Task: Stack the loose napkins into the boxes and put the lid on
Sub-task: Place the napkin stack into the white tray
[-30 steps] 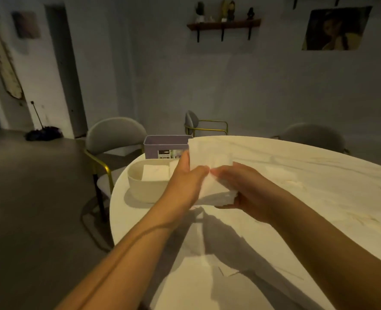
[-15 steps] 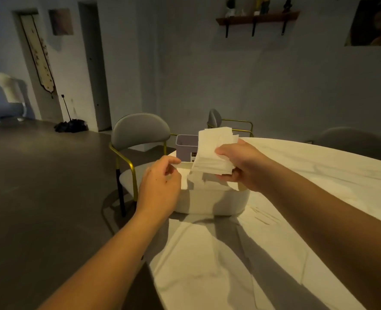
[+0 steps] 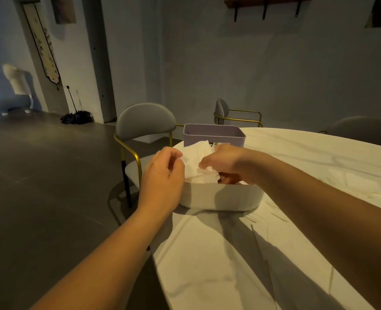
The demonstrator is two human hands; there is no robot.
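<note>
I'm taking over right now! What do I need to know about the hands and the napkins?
Hands: the right hand grips the napkins, which are partly inside the white box. The left hand is curled beside them; I cannot tell if it touches.
Things: the purple box stands behind, on the table.
Done: this bunch is nearly in.
To do: settle it, then put the lid on; no lid in view.

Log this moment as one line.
stage: loading white box | right hand: grips napkin stack at box mouth | left hand: at stack's edge, contact unclear | purple box: behind, open-topped

The left hand (image 3: 162, 177), right hand (image 3: 227, 163) and both forearms (image 3: 109, 249) are bare.
</note>
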